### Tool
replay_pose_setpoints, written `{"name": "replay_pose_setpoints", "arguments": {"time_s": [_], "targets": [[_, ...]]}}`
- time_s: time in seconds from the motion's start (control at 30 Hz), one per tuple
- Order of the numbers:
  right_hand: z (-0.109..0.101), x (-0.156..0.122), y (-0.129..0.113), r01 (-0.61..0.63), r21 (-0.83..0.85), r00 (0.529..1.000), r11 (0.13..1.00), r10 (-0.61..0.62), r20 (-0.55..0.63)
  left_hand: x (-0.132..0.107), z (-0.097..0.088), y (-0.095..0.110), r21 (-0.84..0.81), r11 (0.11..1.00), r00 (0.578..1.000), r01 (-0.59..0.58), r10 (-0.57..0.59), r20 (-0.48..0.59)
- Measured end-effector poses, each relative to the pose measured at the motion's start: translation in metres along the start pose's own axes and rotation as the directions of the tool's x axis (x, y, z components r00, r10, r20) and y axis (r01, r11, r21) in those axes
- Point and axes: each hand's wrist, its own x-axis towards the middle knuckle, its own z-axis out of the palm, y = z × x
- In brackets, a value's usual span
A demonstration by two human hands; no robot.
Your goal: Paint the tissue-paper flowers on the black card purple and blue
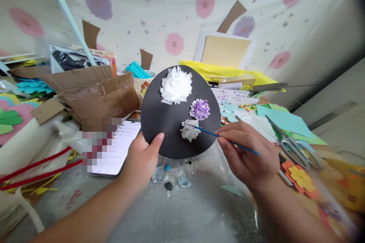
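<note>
My left hand (145,155) grips the lower left edge of a round black card (165,121), thumb on the front. Three crumpled paper flowers sit on the card: a large white flower (176,85) at the top, a purple and white flower (200,109) at the right, and a small greyish-white flower (189,133) below it. Pinched in my right hand (245,148) is a thin blue paintbrush (211,133), its tip touching the small greyish flower or just over it. Below the card, small clear paint cups (184,179) stand on the table covering.
A phone (116,152) lies left of the card, near a white glue bottle (70,136) and a torn cardboard box (99,95). To the right are scissors (296,148), coloured paper sheets (285,121) and an orange and yellow paper flower (300,178). Grey plastic sheeting (185,216) covers the table.
</note>
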Motion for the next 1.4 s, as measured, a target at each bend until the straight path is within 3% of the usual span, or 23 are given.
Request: {"name": "replay_pose_setpoints", "arguments": {"time_s": [0.13, 0.27, 0.53, 0.73, 1.07, 1.2, 1.33, 1.4], "targets": [[-0.0011, 0.0006, 0.0001, -0.043, 0.007, 0.997, 0.999, 0.043, -0.062, 0.0003, 0.0000, 0.0000, 0.008, 1.000, 1.000, -0.006, 0.006, -0.007], [-0.0022, 0.0021, -0.0006, -0.056, -0.013, 0.998, 0.998, 0.055, -0.017, -0.0007, -0.0005, 0.0008, 0.045, 0.998, 0.999, -0.043, 0.043, -0.009], [-0.0011, -0.0006, 0.0032, -0.139, 0.066, 0.988, 0.988, 0.143, -0.059, -0.0029, -0.0016, 0.0048, 0.113, 0.987, 0.994, -0.112, 0.112, 0.003], [-0.0027, -0.0038, 0.0065, -0.187, 0.111, 0.972, 0.976, 0.200, -0.125, -0.0034, -0.0012, 0.0058, 0.115, 0.991, 0.997, -0.068, 0.070, -0.014], [-0.0045, -0.0024, 0.0068, -0.200, 0.013, 0.974, 0.980, 0.200, -0.102, -0.0034, -0.0020, 0.0056, 0.118, 0.989, 0.995, -0.095, 0.095, -0.001], [-0.0053, -0.0020, 0.0050, -0.208, 0.074, 0.962, 0.975, 0.218, -0.165, -0.0042, -0.0026, 0.0056, 0.123, 0.988, 0.995, -0.095, 0.096, -0.003], [-0.0063, -0.0011, 0.0041, -0.206, 0.026, 0.975, 0.978, 0.208, -0.085, -0.0040, -0.0021, 0.0065, 0.129, 0.987, 0.995, -0.099, 0.100, -0.002], [-0.0067, -0.0012, 0.0043, -0.217, 0.019, 0.970, 0.976, 0.218, -0.111, -0.0034, -0.0018, 0.0071, 0.137, 0.985, 0.995, -0.104, 0.104, 0.002]]}}
